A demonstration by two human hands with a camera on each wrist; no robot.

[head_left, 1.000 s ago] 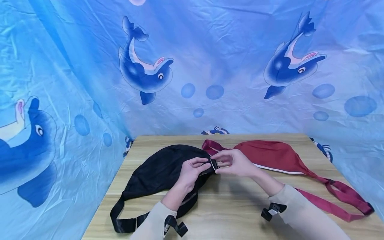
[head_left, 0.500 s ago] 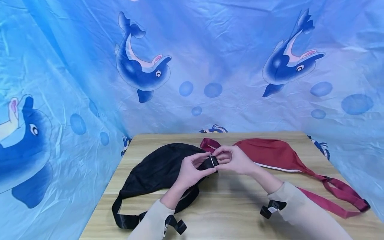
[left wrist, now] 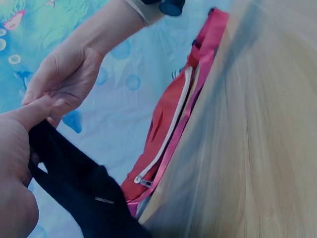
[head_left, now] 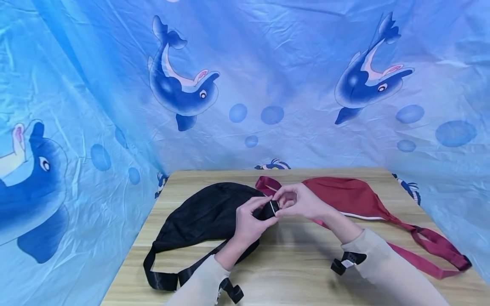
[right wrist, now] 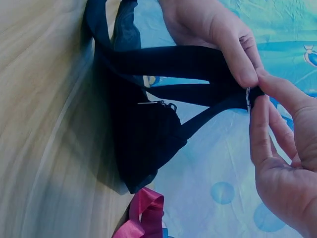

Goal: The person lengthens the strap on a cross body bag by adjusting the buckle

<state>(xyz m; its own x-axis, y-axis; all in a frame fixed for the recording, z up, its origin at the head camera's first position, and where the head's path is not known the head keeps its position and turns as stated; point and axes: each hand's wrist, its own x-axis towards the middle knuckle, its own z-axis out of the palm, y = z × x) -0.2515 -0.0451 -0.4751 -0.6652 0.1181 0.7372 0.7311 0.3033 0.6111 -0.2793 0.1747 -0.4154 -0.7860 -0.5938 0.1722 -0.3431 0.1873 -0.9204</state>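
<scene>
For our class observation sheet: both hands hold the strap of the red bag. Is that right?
Wrong bag: the left hand and right hand hold the strap of the black bag, not the red bag, as the right wrist view shows.

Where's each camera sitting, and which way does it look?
Head: worn on the head, facing forward and down; left hand, right hand, pale sleeves, black fabric bag and red fabric bag show.
Left wrist: worn there, facing past the left hand at the left edge toward the right hand and red bag.
Right wrist: worn there, facing past the right hand at the right edge toward the left hand and flat black fabric strap.
Wrist views share both hands and the black bag.
</scene>
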